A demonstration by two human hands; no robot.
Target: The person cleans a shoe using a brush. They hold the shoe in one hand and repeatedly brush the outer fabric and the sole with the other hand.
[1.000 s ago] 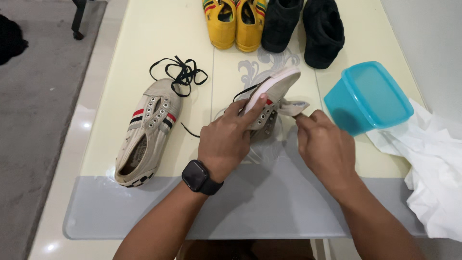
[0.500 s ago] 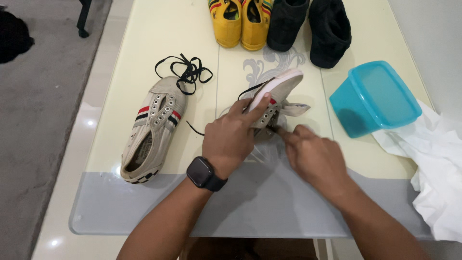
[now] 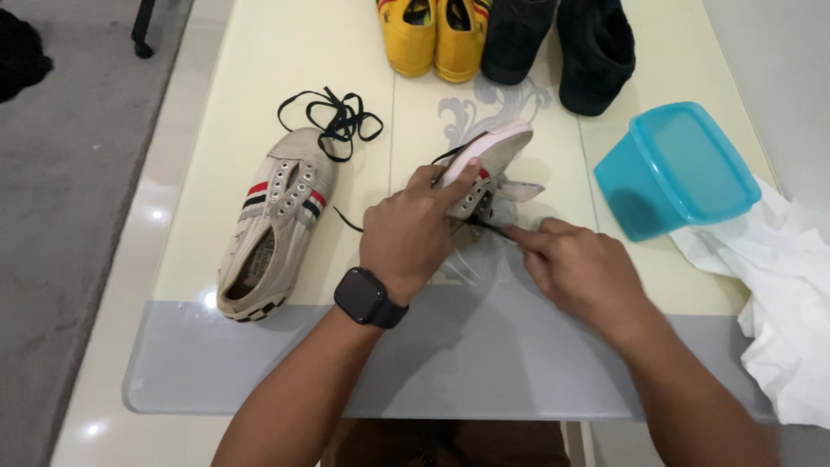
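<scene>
My left hand (image 3: 413, 229), with a black watch on the wrist, grips a beige canvas shoe (image 3: 486, 160) tipped on its side, white sole facing up. My right hand (image 3: 577, 268) pinches the end of a black shoelace (image 3: 489, 227) at the shoe's eyelets. The lace runs under the shoe and shows again to the left of my left hand. A matching beige shoe (image 3: 275, 220) with red and dark stripes lies flat to the left, unlaced. A loose black lace (image 3: 333, 117) is bunched by its toe.
A pair of yellow shoes (image 3: 432, 33) and a pair of black shoes (image 3: 560, 43) stand at the table's far edge. An upturned blue plastic tub (image 3: 679, 164) sits at the right, with white cloth (image 3: 787, 285) beside it. The cream table (image 3: 225, 130) has a grey near edge.
My right hand has moved slightly right and toward me, drawing the black lace out from the shoe. My left hand keeps the shoe held in the same place.
</scene>
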